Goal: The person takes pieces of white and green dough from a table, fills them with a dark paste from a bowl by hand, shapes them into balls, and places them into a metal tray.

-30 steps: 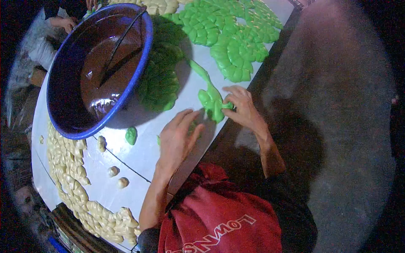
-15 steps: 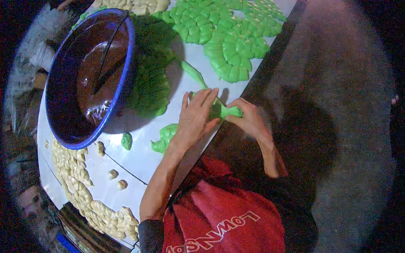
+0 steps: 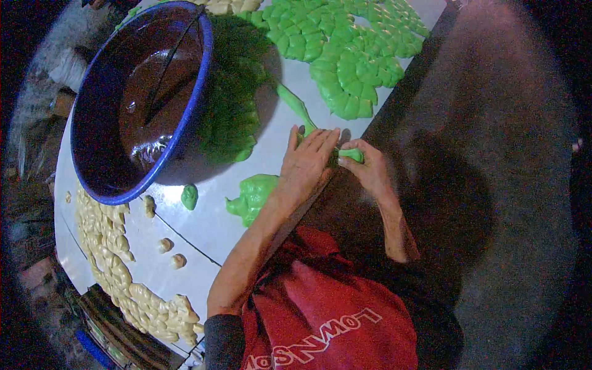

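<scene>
On the left we saw a blue basin (image 3: 205, 74); centrally, our left hand (image 3: 305, 163) palm down, fingers extended, over a green dough strip (image 3: 297, 110); then our right hand (image 3: 372, 172) pinching a green lump (image 3: 351, 155) beside the white table (image 3: 209, 213). Pinching-off, we judged, next needing a clean pull; green earlier bridging our hands no longer showed.

The dim, grainy view blackens toward its curved rim, with glare on the brown liquid (image 3: 132, 123)
</scene>
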A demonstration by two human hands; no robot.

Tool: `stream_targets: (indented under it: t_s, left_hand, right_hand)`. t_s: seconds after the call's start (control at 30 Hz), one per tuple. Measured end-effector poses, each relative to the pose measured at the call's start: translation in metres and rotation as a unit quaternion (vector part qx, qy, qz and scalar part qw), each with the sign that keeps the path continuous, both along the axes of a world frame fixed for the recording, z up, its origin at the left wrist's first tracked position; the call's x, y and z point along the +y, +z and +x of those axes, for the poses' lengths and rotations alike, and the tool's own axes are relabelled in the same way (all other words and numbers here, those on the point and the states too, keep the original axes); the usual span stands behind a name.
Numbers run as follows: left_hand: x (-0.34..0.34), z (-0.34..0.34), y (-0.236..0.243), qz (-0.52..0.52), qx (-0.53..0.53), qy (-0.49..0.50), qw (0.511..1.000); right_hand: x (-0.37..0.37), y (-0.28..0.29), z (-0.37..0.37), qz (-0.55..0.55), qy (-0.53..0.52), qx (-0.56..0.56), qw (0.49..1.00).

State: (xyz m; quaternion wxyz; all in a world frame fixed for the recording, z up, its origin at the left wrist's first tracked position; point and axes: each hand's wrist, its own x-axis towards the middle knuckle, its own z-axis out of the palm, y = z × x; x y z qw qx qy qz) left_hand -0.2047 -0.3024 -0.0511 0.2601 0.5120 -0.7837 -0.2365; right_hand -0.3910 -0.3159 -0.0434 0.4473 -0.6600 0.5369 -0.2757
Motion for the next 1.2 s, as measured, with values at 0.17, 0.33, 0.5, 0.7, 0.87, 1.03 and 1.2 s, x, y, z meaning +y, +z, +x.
stream_targets:
  t_s: [0.17,0.33,0.5,0.7,0.87,1.03,1.2]
  left_hand:
    - [-0.003,-0.002,-0.026,-0.094,-0.097,-0.033,0.99]
    - [0.001,-0.011,-0.021,-0.092,-0.09,-0.022,0.991]
    - [0.004,-0.009,-0.03,-0.077,-0.151,-0.019,0.985]
    - [0.027,0.015,-0.003,-0.027,-0.003,-0.003,1.0]
    - [0.05,0.053,0.045,0.184,0.344,0.054,0.919]
    - [0.073,0.089,0.044,0.217,0.345,0.17,0.897]
    - [0.104,0.118,0.042,0.241,0.433,0.19,0.847]
  right_hand:
    - [0.005,0.008,-0.001,0.044,-0.042,-0.038,0.997]
    - [0.017,0.034,-0.012,0.209,-0.024,-0.34,0.917]
    - [0.029,0.022,-0.031,0.246,0.059,-0.664,0.703]
    - [0.013,0.059,-0.002,0.127,0.121,-0.513,0.841]
    - [0.025,0.045,0.044,0.208,-0.032,-0.366,0.907]
    - [0.033,0.043,0.095,0.166,-0.002,-0.169,0.972]
    - [0.037,0.037,0.136,-0.143,0.048,-0.007,0.989]
